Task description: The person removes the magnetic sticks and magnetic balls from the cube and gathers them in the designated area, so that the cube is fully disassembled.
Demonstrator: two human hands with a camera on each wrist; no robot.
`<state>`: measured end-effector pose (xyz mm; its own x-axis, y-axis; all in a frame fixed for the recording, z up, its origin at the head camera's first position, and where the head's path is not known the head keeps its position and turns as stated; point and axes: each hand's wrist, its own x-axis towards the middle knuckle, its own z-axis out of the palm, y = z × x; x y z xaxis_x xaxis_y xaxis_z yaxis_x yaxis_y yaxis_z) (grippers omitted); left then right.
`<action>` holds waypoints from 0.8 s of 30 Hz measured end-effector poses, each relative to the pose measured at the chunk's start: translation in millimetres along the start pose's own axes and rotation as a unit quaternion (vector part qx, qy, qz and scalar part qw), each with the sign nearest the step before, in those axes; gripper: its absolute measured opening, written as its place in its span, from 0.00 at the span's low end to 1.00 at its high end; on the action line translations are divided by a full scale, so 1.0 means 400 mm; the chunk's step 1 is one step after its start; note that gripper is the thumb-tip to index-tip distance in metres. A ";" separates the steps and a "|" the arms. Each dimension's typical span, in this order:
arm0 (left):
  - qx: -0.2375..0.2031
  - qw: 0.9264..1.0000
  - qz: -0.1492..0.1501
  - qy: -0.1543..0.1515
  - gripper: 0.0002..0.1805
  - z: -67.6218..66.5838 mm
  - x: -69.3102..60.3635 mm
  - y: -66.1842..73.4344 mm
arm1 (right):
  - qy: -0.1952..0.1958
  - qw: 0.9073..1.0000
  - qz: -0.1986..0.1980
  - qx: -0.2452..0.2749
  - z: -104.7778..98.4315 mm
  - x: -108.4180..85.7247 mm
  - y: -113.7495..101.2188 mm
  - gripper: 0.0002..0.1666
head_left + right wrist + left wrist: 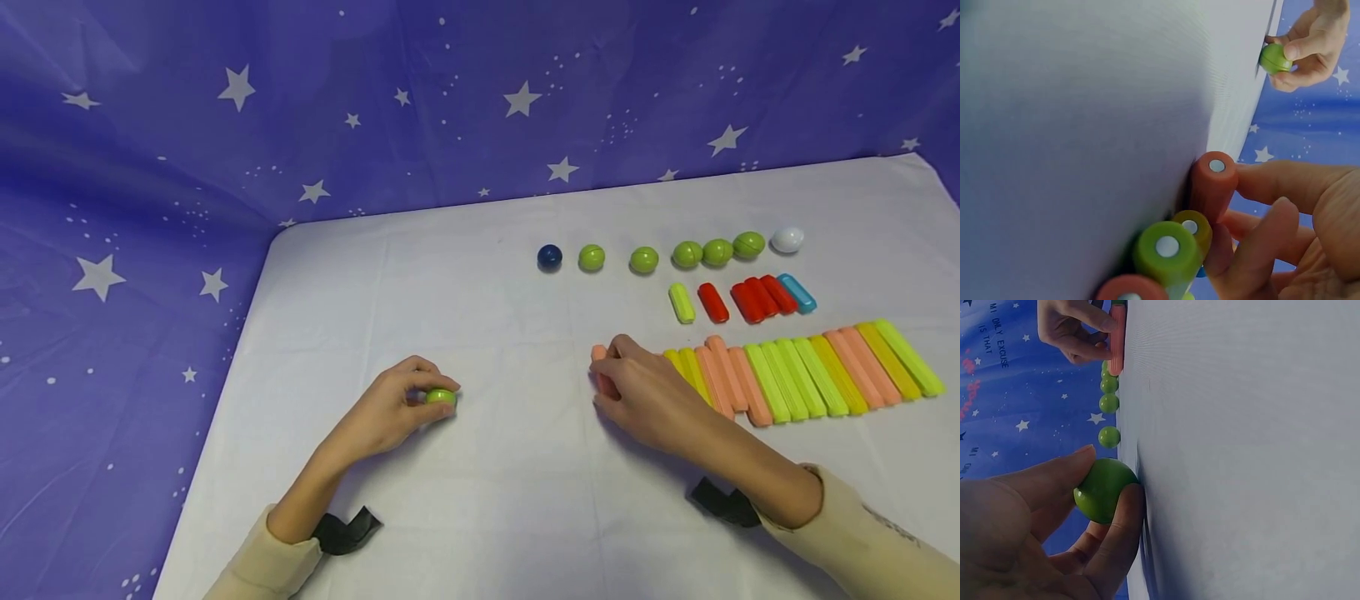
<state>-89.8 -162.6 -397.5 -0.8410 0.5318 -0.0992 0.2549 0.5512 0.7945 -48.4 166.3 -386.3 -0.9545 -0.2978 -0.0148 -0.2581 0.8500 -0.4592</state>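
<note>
My left hand pinches a glossy green ball between thumb and fingers, low at the white table. Farther right, my right hand holds a salmon magnetic stick at the left end of a row of long sticks. That stick has a round silver magnet in its end. Close beside it, in the right wrist view, lie a yellow stick and a green stick. My right hand and forearm hide part of the row in the head view.
Behind the long sticks are short ones: a yellow-green stick, several red sticks and a blue stick. Farther back stand a dark blue ball, several green balls and a white ball. A starry purple cloth hangs behind.
</note>
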 end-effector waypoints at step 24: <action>-0.104 0.980 -0.059 0.160 0.21 0.010 0.425 0.048 | 0.084 0.990 -0.042 0.107 -0.018 -0.048 0.034 0.08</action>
<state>-225.9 -59.2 -401.4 -0.9738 0.2253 -0.0320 0.0715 0.4363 0.8970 -34.8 186.6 -385.6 -0.9470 -0.2714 0.1718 -0.3173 0.7080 -0.6310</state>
